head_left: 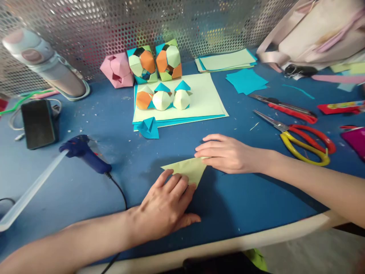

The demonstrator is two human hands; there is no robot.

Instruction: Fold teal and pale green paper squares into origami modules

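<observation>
A pale yellow-green sheet of paper (pixel 189 167), folded into a triangle, lies on the blue table near its front. My left hand (pixel 171 201) presses on its lower left part with the fingertips, thumb stretched out to the side on the table. Over the paper's right corner lies my right hand (pixel 230 154), fingers extended and palm down, hiding that corner. Both hands are open. Just beyond is a small folded blue paper piece (pixel 149 128), at the edge of a stack of pale and blue sheets (pixel 208 95).
Origami balls (pixel 162 99) sit on the stack, with a pink one (pixel 117 70) behind. To the left are a blue glue gun (pixel 88 154), a phone (pixel 38 123) and a bottle (pixel 48 64). Scissors (pixel 296 140), a red cutter (pixel 288 108) and blue squares (pixel 246 80) lie right.
</observation>
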